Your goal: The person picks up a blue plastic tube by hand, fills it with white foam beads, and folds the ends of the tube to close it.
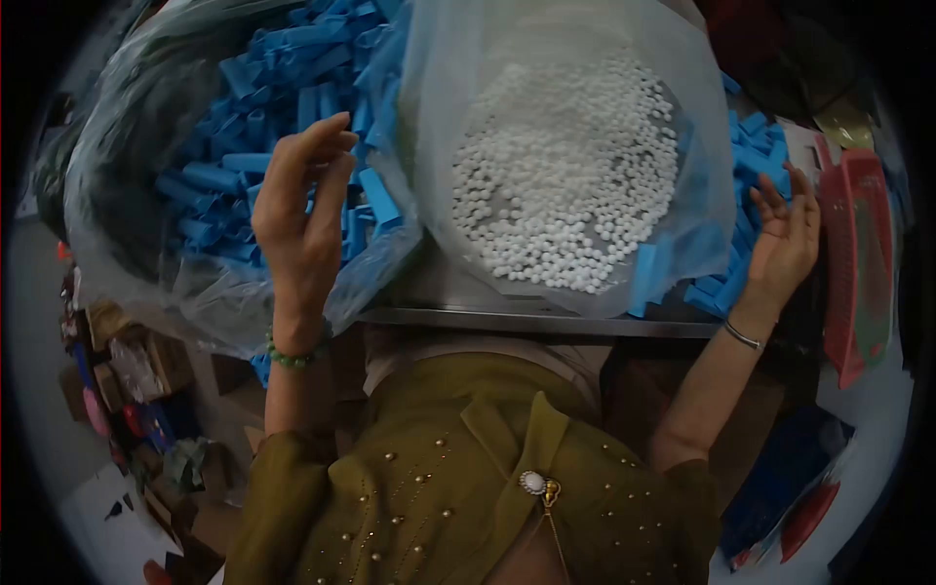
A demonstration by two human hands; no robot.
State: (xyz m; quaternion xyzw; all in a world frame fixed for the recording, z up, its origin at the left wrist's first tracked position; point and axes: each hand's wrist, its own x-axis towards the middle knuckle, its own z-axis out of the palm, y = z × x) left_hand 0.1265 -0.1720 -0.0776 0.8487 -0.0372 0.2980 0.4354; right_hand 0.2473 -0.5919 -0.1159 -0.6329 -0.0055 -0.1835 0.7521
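My left hand (300, 200) hovers over a clear plastic bag (117, 185) full of blue plastic pieces (292, 63). Its fingers are bent loosely and stand apart, and I see nothing held in them. On the other side, my right hand (785, 239) is beside a pile of blue pieces (746, 156), palm partly turned up, fingers slightly curled and apart. No item shows in that hand. Between the two hands lies a translucent bag (444, 58) with many small white balls (561, 175). One blue piece (643, 278) lies near this bag's lower right edge.
A metal table edge (546, 320) runs in front of my body. A red plastic basket (846, 263) stands at the far right. Cardboard boxes (171, 361) and mixed clutter are on the floor at left. A dark blue item (785, 478) lies at lower right.
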